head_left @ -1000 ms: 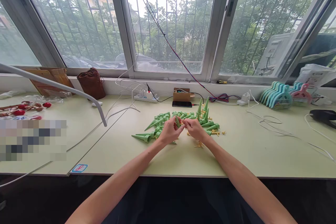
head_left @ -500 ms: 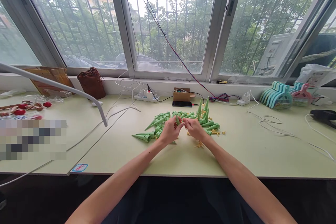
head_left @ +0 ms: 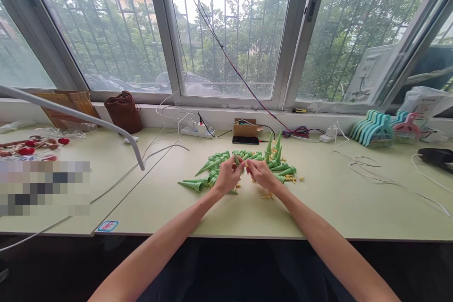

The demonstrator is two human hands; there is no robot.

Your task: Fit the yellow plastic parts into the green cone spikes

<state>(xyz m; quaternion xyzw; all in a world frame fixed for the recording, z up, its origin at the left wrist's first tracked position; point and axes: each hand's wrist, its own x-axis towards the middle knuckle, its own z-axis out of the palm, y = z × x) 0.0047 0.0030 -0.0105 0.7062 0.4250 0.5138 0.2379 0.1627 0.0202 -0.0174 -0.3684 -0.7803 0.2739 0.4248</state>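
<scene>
My left hand [head_left: 228, 175] is closed around a green plastic plant-watering spike [head_left: 237, 159], its narrow tip showing above the fingers. Close against it, my right hand [head_left: 262, 173] is pinched at the fingertips; what it grips there is mostly hidden and too small to name. Several more green spikes [head_left: 193, 185] lie in a loose heap around and behind both hands. A few spikes [head_left: 278, 140] stand upright just beyond the right hand. Small yellow plastic valve pieces [head_left: 269, 195] are scattered near the right wrist, partly covered by it.
A phone [head_left: 245, 140] lies before a small cardboard box [head_left: 245, 128]. Behind are a power strip [head_left: 200, 130] and loose cables. Teal hangers [head_left: 373, 128] stand at the right. A grey curved arm [head_left: 130, 138] crosses the left, near a brown pouch [head_left: 122, 112] and red balls [head_left: 63, 140].
Both hands stay together over the heap. The spike in my left hand has tilted slightly left, and the fingers of both hands have shifted a little.
</scene>
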